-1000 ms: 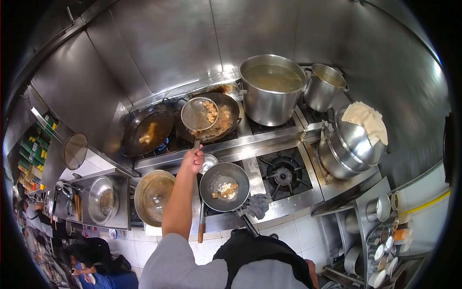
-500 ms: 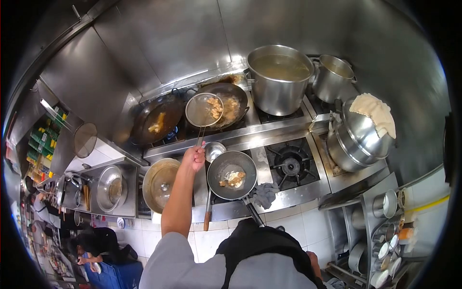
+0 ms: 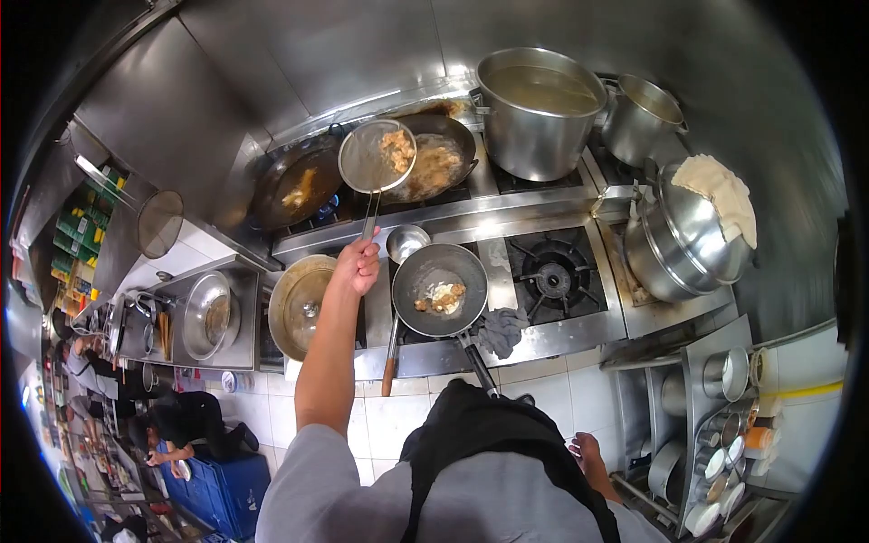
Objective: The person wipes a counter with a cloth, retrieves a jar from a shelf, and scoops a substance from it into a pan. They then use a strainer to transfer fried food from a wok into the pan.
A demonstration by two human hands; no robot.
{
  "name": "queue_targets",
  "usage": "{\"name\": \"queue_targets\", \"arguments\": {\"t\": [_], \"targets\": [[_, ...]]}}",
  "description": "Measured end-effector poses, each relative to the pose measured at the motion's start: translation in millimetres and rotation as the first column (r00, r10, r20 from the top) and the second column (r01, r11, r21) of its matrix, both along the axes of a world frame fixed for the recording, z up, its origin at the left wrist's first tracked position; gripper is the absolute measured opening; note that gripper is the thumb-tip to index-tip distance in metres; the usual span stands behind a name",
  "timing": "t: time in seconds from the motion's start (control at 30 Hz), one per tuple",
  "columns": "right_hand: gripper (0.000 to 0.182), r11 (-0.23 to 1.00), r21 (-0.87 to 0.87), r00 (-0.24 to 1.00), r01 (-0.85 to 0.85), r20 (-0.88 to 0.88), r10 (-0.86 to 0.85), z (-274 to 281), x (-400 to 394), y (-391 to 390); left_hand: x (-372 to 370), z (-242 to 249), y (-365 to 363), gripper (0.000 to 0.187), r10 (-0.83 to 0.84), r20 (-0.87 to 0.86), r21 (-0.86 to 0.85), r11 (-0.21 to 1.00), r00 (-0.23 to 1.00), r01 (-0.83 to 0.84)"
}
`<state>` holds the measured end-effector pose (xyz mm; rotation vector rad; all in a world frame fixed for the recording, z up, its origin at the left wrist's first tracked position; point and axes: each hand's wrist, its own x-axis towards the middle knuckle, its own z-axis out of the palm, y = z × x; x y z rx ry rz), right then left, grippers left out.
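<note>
My left hand (image 3: pixel 358 264) is closed around the handle of a wire strainer (image 3: pixel 364 156). Golden-brown food pieces (image 3: pixel 396 151) lie in the strainer's basket, which is held above and between two dark woks. Bubbling oil with more pieces shows in the right wok (image 3: pixel 439 170); the left wok (image 3: pixel 288 185) holds a small amount of food. Nearer me, a grey frying pan (image 3: pixel 441 264) with a pale and brown mixture (image 3: pixel 442 298) sits beside a metal ladle (image 3: pixel 407 242). My right hand (image 3: pixel 588 449) hangs low at my side, fingers loosely apart, touching nothing visible.
A big stockpot (image 3: pixel 543 136), a smaller pot (image 3: pixel 638 127) and a cloth-topped steamer (image 3: pixel 674 240) stand at the right. A wide pot (image 3: pixel 294 317) is left of the pan, a grey rag (image 3: pixel 501 332) right of it. A co-worker (image 3: pixel 195 425) bends near a blue bin (image 3: pixel 222 493).
My left hand and the strainer with its food have moved a little up and to the left. More of my right hand shows. The view has shifted slightly.
</note>
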<state>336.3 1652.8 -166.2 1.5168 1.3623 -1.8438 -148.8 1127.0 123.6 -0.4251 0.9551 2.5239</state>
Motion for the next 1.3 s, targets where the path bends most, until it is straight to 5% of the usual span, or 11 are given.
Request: {"name": "queue_targets", "arguments": {"t": [0.8, 1.0, 1.07, 1.3], "targets": [[0.025, 1.000, 0.002, 1.000, -0.003, 0.025, 0.003, 4.4, -15.1, -1.7, 4.3, -7.5, -6.1, 0.018, -0.051, 0.066, -0.012, 0.999, 0.997, 0.052], [0.024, 0.998, 0.053, 0.999, 0.027, 0.025, -0.029, 16.7, -13.5, -5.0, 96.9, 22.9, -2.9, 0.029, -0.034, 0.007, -0.370, 0.928, 0.999, 0.034], [0.025, 1.000, 0.021, 1.000, 0.014, -0.007, -0.014, 12.9, -7.8, -5.2, 127.3, 24.3, -5.5, 0.035, -0.050, 0.026, -0.568, 0.821, 0.998, 0.056], [0.026, 0.998, 0.016, 0.993, -0.055, 0.107, 0.054, 1.6, 2.7, -10.4, 208.8, -17.5, -10.7, 0.037, -0.126, 0.080, -0.692, 0.707, 0.989, 0.147]]}}
